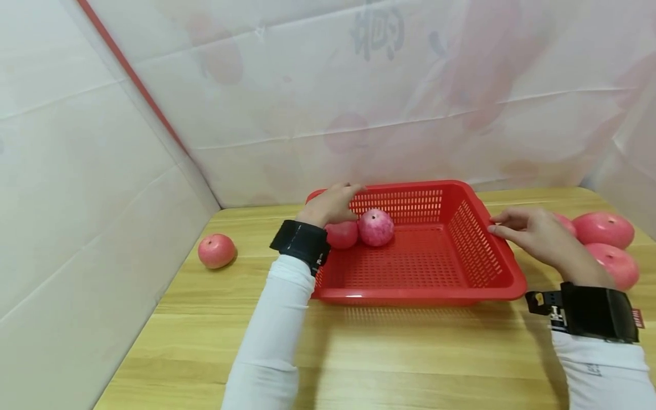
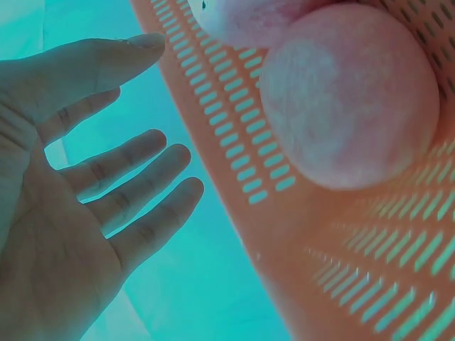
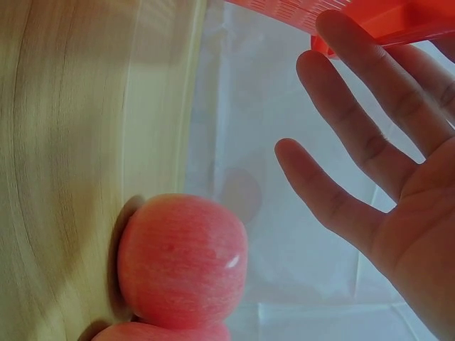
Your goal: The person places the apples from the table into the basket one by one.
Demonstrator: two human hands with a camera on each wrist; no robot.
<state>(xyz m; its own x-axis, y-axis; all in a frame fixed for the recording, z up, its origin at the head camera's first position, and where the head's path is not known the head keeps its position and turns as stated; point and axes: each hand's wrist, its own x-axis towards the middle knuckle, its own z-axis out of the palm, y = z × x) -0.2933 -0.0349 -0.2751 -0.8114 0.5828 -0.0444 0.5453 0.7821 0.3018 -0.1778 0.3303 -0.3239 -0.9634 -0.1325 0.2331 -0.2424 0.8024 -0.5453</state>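
Note:
A red plastic basket [image 1: 389, 293] with slotted walls stands on the table, a smooth red fruit [image 1: 342, 234] and a mottled pink round fruit [image 1: 376, 228] in its left part. Over its back left rim is my left hand [image 1: 330, 206], and the left wrist view shows its fingers spread beside the basket wall, palm bare. My right hand [image 1: 533, 236] is at the right rim, thumb and forefinger tips right at the edge. Seen from the right wrist, its other fingers [image 3: 355, 128] are extended, and one overlaps the red rim.
A lone pink apple [image 1: 217, 251] sits on the wooden table [image 1: 215, 336] left of the basket. Beside my right wrist lie more apples [image 1: 603, 229], close together. White printed sheeting [image 1: 287, 114] rises behind the table and at both sides.

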